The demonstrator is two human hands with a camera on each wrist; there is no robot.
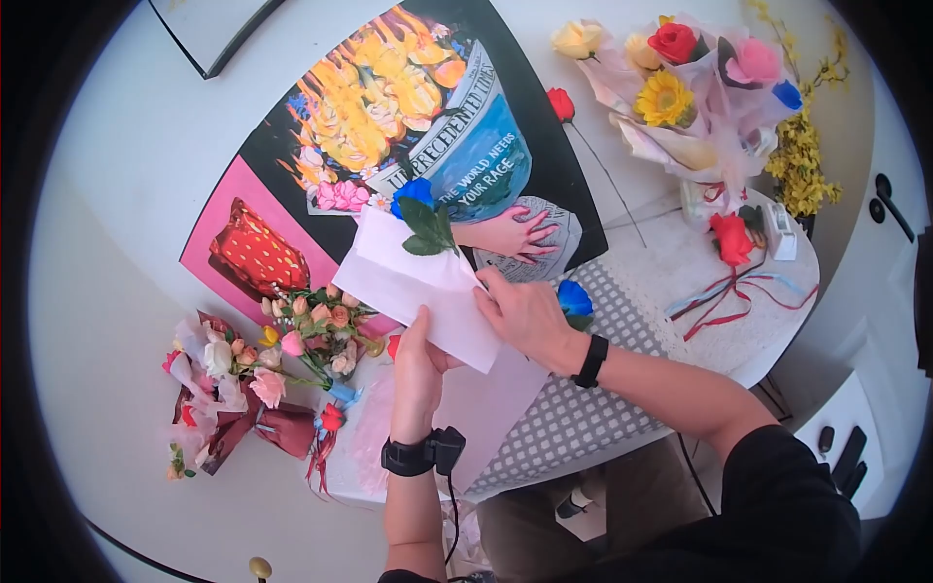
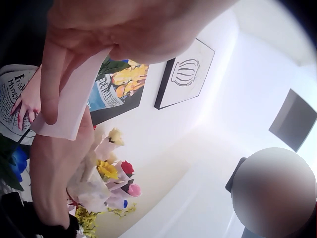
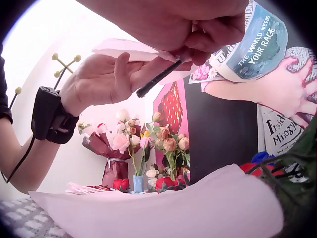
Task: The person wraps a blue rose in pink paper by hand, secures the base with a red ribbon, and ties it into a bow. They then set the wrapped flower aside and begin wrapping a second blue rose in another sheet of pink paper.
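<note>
A sheet of pale pink wrapping paper (image 1: 394, 267) lies folded around the lower part of a blue rose (image 1: 413, 194), whose green leaves (image 1: 426, 230) stick out over the paper's upper edge. From below, my left hand (image 1: 418, 364) holds the paper, thumb on the near face and fingers behind. At the paper's right edge my right hand (image 1: 535, 316) pinches the paper together with the rose's stem. The dark stem end (image 3: 156, 80) pokes out below those fingers in the right wrist view. The left palm faces the stem there, close beside it.
A second blue rose (image 1: 574, 299) lies by my right wrist on the grey checked cloth (image 1: 554, 428). More pink paper (image 1: 491, 418) spreads underneath. Bouquets stand left (image 1: 253, 379) and right (image 1: 700, 117). Behind leans a large painting (image 1: 573, 194). Ribbons (image 1: 734, 291) lie at the right.
</note>
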